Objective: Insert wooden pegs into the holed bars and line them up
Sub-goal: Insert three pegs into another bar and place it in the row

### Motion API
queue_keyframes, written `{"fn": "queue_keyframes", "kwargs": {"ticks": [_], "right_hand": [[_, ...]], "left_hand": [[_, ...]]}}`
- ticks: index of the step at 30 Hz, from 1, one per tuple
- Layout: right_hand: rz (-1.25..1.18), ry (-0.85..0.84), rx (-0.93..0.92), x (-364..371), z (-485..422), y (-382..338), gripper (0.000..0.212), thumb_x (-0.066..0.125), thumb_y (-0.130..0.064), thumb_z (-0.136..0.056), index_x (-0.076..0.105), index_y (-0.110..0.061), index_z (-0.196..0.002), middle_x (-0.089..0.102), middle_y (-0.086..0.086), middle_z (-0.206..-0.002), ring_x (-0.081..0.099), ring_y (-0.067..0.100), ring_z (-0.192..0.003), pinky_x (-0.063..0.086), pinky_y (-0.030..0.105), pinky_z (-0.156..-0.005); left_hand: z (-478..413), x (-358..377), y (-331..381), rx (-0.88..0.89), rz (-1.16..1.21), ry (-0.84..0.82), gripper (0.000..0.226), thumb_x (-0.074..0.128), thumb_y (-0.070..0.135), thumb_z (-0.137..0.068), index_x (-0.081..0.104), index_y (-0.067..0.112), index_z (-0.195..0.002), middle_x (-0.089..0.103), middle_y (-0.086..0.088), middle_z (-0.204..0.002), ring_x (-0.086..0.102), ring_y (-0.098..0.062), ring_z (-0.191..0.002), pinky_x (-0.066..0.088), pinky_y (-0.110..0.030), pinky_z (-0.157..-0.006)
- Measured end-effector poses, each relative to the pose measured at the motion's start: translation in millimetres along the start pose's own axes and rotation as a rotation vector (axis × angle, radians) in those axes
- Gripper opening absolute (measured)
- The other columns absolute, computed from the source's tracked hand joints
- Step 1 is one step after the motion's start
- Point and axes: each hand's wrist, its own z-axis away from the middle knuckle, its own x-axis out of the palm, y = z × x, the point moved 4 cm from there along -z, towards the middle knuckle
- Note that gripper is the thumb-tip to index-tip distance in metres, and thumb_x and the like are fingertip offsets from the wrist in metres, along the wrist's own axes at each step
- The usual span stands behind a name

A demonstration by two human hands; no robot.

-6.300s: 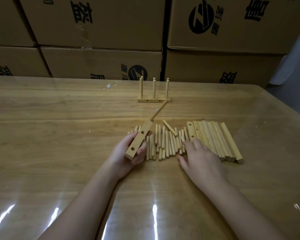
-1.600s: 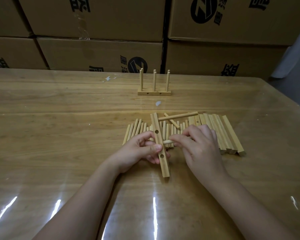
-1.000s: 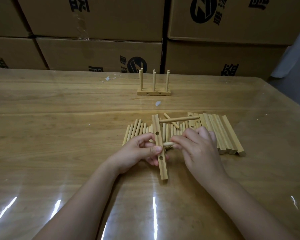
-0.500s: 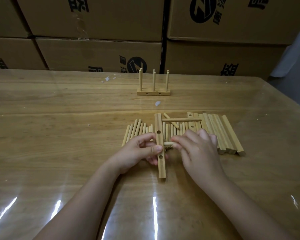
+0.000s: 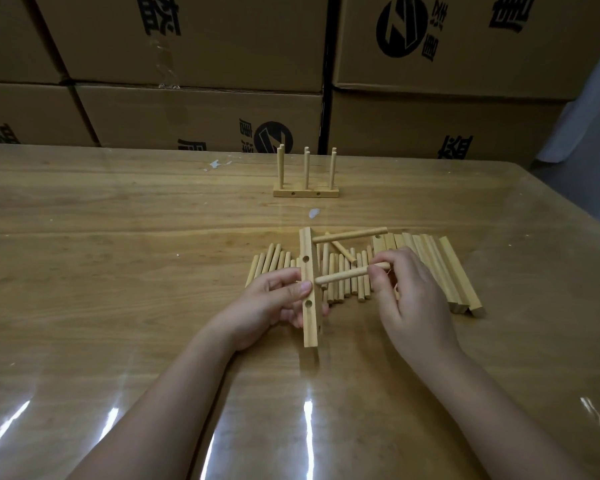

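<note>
L hand (image 5: 274,303) grips bar (image 5: 309,289) mid-length; R hand (image 5: 406,292) at 3 o'clock pinches peg (image 5: 343,276) by its far end. Light, stiff wood, prob. snug fit.

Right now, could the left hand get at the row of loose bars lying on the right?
Probably not readily: the left hand grips the holed bar, and the right hand, pinching a peg at that bar, lies between it and the row of loose bars. The right hand is closer.
</note>
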Motion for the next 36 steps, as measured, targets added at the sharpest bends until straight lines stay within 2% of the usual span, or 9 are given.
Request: {"fn": "queue_keyframes", "kwargs": {"ticks": [3, 8, 12, 15, 18, 21, 26, 31, 36], "right_hand": [[-0.011, -0.065, 0.012, 0.7, -2.3, 5.5, 0.025, 0.043, -0.028, -0.096, 0.057, -0.008, -0.092, 0.044, -0.017, -0.077, 0.042, -0.003, -0.067, 0.028, 0.013, -0.057], [-0.007, -0.080, -0.022, 0.3, -3.9, 8.1, 0.019, 0.044, -0.022, -0.092, 0.057, -0.009, -0.086, 0.041, -0.021, -0.070, 0.042, -0.002, -0.061, 0.026, 0.013, -0.051], [-0.053, -0.098, -0.010, 1.8, -3.4, 9.7, 0.015, 0.046, -0.020, -0.093, 0.056, -0.013, -0.084, 0.042, -0.018, -0.065, 0.047, 0.003, -0.063, 0.033, 0.010, -0.054], [-0.087, -0.101, -0.001, 3.0, -2.7, 9.8, 0.016, 0.044, -0.021, -0.092, 0.056, -0.014, -0.083, 0.043, -0.016, -0.064, 0.047, 0.006, -0.063, 0.034, 0.012, -0.053], [-0.106, -0.110, 0.014, 5.8, -1.9, 12.5, 0.014, 0.049, -0.014, -0.094, 0.057, -0.011, -0.084, 0.045, -0.014, -0.064, 0.045, 0.007, -0.056, 0.033, 0.012, -0.051], [-0.131, -0.125, 0.038, 8.8, -0.8, 15.8, 0.011, 0.051, -0.009, -0.093, 0.058, -0.011, -0.085, 0.046, -0.011, -0.062, 0.046, 0.012, -0.057, 0.033, 0.015, -0.049], [-0.177, -0.132, 0.070, 12.0, 1.3, 18.6, 0.014, 0.050, -0.009, -0.093, 0.053, -0.019, -0.084, 0.045, -0.009, -0.059, 0.047, 0.013, -0.059, 0.032, 0.018, -0.047], [-0.192, -0.142, 0.076, 12.1, 1.3, 18.6, 0.014, 0.050, -0.010, -0.094, 0.053, -0.020, -0.084, 0.049, -0.004, -0.059, 0.047, 0.018, -0.058, 0.033, 0.023, -0.047], [-0.212, -0.161, 0.102, 12.6, 2.1, 18.5, 0.012, 0.049, -0.013, -0.094, 0.054, -0.019, -0.085, 0.049, -0.002, -0.059, 0.047, 0.018, -0.059, 0.033, 0.026, -0.047]], "left_hand": [[0.3, -2.1, -0.6, -0.009, 0.004, 0.012, 0.030, 0.063, 0.029, -0.087, 0.063, 0.010, -0.110, 0.072, -0.013, -0.091, 0.068, -0.017, -0.078, 0.055, -0.023, -0.064], [-0.1, -2.9, -2.0, -0.017, -0.005, -0.017, 0.031, 0.068, 0.036, -0.085, 0.068, 0.015, -0.107, 0.072, -0.013, -0.094, 0.067, -0.017, -0.079, 0.054, -0.022, -0.064], [0.1, -4.5, -3.7, -0.021, -0.006, -0.017, 0.029, 0.070, 0.038, -0.084, 0.069, 0.016, -0.102, 0.072, -0.013, -0.093, 0.065, -0.014, -0.071, 0.052, -0.021, -0.062], [-0.3, -5.5, -4.5, -0.019, -0.033, -0.009, 0.024, 0.067, 0.035, -0.085, 0.068, 0.015, -0.098, 0.072, -0.014, -0.093, 0.063, -0.013, -0.068, 0.052, -0.021, -0.062], [-0.2, -5.2, -4.5, -0.016, -0.048, -0.002, 0.021, 0.062, 0.028, -0.087, 0.065, 0.010, -0.097, 0.072, -0.014, -0.092, 0.061, -0.011, -0.064, 0.051, -0.020, -0.061], [0.4, -4.9, -3.9, -0.014, -0.065, 0.003, 0.021, 0.061, 0.027, -0.087, 0.064, 0.009, -0.098, 0.072, -0.014, -0.091, 0.061, -0.011, -0.065, 0.052, -0.021, -0.063], [0.5, -3.2, -1.6, -0.004, -0.057, 0.010, 0.031, 0.064, 0.031, -0.082, 0.063, 0.007, -0.102, 0.072, -0.012, -0.091, 0.062, -0.010, -0.066, 0.052, -0.020, -0.063], [1.5, -2.8, -1.4, 0.010, -0.059, 0.003, 0.019, 0.059, 0.023, -0.088, 0.063, 0.009, -0.100, 0.072, -0.012, -0.091, 0.064, -0.010, -0.068, 0.051, -0.020, -0.063], [1.8, -2.4, -1.1, 0.007, -0.062, 0.013, 0.027, 0.062, 0.027, -0.085, 0.062, 0.007, -0.104, 0.072, -0.014, -0.092, 0.065, -0.010, -0.068, 0.051, -0.019, -0.062]]}}
